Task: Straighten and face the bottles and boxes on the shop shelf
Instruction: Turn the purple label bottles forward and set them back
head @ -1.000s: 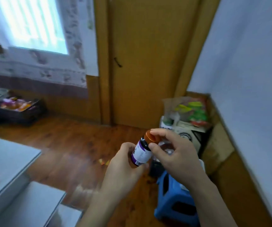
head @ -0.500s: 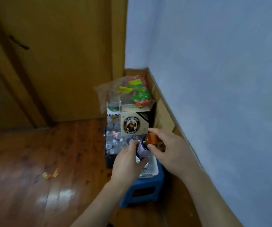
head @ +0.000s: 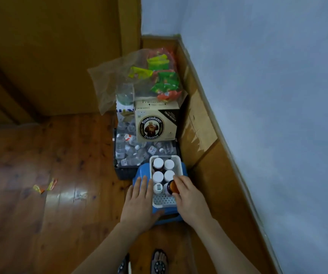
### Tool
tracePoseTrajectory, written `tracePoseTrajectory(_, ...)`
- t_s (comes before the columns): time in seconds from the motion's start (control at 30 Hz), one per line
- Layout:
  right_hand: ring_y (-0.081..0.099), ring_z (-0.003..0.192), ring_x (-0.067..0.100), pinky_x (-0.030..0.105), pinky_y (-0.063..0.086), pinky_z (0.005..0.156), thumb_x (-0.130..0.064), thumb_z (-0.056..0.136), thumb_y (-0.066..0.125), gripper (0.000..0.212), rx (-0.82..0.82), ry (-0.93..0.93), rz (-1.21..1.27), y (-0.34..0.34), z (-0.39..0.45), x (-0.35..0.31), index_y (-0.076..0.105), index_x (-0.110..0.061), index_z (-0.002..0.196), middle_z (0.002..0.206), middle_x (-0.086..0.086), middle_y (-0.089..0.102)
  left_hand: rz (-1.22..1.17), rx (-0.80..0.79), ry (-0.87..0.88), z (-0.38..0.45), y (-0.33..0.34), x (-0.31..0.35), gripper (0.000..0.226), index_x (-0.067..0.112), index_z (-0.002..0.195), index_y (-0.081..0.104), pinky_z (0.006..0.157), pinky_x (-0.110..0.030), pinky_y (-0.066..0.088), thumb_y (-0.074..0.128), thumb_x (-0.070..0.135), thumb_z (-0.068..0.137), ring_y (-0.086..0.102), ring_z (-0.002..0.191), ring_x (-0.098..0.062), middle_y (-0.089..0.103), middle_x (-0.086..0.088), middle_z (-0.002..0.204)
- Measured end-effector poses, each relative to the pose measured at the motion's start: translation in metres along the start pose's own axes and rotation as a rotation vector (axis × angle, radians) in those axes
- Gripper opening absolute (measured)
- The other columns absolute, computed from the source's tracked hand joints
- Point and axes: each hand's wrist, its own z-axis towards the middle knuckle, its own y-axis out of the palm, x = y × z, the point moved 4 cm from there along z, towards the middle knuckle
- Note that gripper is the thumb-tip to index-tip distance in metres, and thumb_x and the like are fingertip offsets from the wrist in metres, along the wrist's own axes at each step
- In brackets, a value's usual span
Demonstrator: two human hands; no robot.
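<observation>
The right hand (head: pixel 189 198) pinches the orange cap of a dark bottle (head: pixel 170 187), its label hidden, seemingly leaning in the white perforated basket (head: pixel 164 201). At nine o'clock, the left hand (head: pixel 139 200) lies flat against the basket's side, above the blue plastic stool (head: pixel 141 171).

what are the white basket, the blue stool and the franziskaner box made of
White basket: looks like matte moulded plastic, with a perforated floor.
Blue stool: probably plastic too, smooth with rounded moulded edges and a slight sheen.
Franziskaner box: printed cardboard by its folded top flaps and flat matte faces.
</observation>
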Motion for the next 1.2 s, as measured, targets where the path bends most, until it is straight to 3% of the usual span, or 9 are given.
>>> tracePoseTrajectory(0.17, 0.042, 0.138, 0.019, 0.034, 0.042, 0.112, -0.026, 0.101, 0.054, 0.058, -0.126, -0.026, -0.035, 0.067, 0.026, 0.037, 0.031, -0.018, 0.154, 0.155, -0.003, 0.031, 0.036, -0.004, -0.039, 0.022, 0.055, 0.001, 0.105, 0.01, 0.145, -0.028, 0.12, -0.047, -0.012, 0.033, 0.076, 0.092, -0.023, 0.151, -0.031, -0.024, -0.013, 0.163)
tracePoseTrajectory(0.3, 0.047, 0.134, 0.02, 0.034, 0.046, 0.108, -0.023, 0.099, 0.056, 0.056, -0.177, -0.067, -0.046, 0.117, 0.042, 0.064, 0.036, -0.017, 0.151, 0.15, -0.003, 0.037, 0.065, 0.037, -0.06, 0.043, 0.099, 0.0, 0.105, 0.01, 0.151, -0.017, 0.12, -0.05, -0.007, 0.033, 0.079, 0.09, -0.017, 0.151, -0.031, -0.015, -0.014, 0.163)
tracePoseTrajectory(0.63, 0.056, 0.122, 0.019, 0.036, 0.052, 0.099, -0.029, 0.086, 0.072, 0.051, -0.114, -0.192, -0.161, 0.184, 0.072, 0.089, 0.057, -0.017, 0.134, 0.134, -0.002, 0.059, 0.087, -0.061, -0.122, 0.064, 0.174, -0.017, 0.091, 0.008, 0.147, -0.025, 0.122, -0.05, -0.007, 0.032, 0.061, 0.101, -0.024, 0.149, -0.03, -0.024, -0.015, 0.161)
tracePoseTrajectory(0.83, 0.04, 0.14, 0.032, 0.051, 0.042, 0.107, -0.035, 0.084, 0.075, 0.05, -0.088, -0.177, -0.264, 0.209, 0.077, 0.097, 0.06, -0.025, 0.131, 0.143, 0.007, 0.051, 0.116, -0.135, -0.122, 0.063, 0.191, -0.025, 0.078, 0.011, 0.145, -0.029, 0.119, -0.049, -0.013, 0.024, 0.052, 0.105, -0.028, 0.149, -0.031, -0.029, -0.011, 0.159)
tracePoseTrajectory(1.03, 0.032, 0.146, 0.033, 0.051, 0.031, 0.113, -0.043, 0.09, 0.067, 0.056, -0.103, -0.156, -0.314, 0.217, 0.076, 0.104, 0.051, -0.029, 0.142, 0.153, 0.01, 0.044, 0.113, -0.158, -0.114, 0.06, 0.193, -0.033, 0.075, 0.014, 0.145, -0.029, 0.121, -0.05, -0.012, 0.024, 0.05, 0.105, -0.029, 0.148, -0.032, -0.028, -0.011, 0.162)
tracePoseTrajectory(1.2, 0.009, 0.154, 0.03, 0.047, 0.011, 0.121, -0.049, 0.102, 0.041, 0.062, -0.157, -0.161, -0.294, 0.192, 0.068, 0.086, 0.025, -0.025, 0.156, 0.165, 0.009, 0.018, 0.12, -0.089, -0.142, 0.052, 0.168, -0.031, 0.08, 0.013, 0.148, -0.024, 0.119, -0.05, -0.012, 0.026, 0.056, 0.104, -0.024, 0.15, -0.032, -0.025, -0.012, 0.163)
